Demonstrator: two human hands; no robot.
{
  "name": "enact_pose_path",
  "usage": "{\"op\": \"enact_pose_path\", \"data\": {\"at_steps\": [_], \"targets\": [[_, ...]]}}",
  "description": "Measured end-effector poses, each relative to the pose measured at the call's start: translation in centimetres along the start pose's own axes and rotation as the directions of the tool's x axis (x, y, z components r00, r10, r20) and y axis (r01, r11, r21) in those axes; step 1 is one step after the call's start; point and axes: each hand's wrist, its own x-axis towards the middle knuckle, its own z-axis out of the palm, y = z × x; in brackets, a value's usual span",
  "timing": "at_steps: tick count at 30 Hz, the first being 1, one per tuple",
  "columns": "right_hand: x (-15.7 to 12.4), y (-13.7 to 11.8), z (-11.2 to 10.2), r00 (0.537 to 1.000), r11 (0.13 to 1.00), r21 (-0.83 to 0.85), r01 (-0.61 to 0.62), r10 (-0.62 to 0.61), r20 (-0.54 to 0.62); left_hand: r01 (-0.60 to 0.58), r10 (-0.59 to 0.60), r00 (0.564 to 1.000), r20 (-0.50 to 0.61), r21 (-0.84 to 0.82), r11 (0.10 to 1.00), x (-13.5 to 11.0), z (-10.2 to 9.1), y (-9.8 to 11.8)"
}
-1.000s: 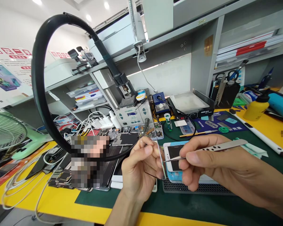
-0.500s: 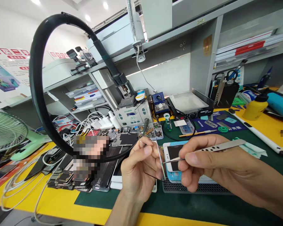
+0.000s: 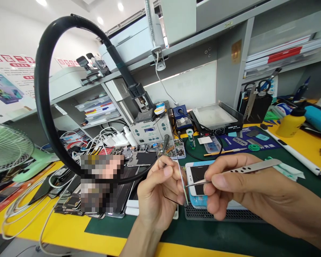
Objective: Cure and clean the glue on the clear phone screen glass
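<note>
We hold a thin clear panel (image 3: 182,178) edge-on at the lower centre of the frame, tweezers at its rim.

The panel looks glassy and nearly invisible, a pale greenish edge running down to a dark lower corner. Our left hand (image 3: 157,194) pinches it between thumb and fingertips; our right hand (image 3: 230,189) grips silver tweezers (image 3: 238,170), whose tip meets the panel's edge. Just behind lies a white phone (image 3: 196,176) on the green mat (image 3: 230,235). A black hose (image 3: 46,89) loops at upper left.
</note>
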Motion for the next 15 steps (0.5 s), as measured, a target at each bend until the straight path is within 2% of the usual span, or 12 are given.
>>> {"op": "enact_pose_path", "data": {"at_steps": [15], "targets": [[-0.2,-0.08,0.17,1.0,1.0,-0.016,-0.014,0.014,0.004,0.004,-0.004,1.0,-0.01,0.0,1.0,0.04,0.2,0.08]]}}
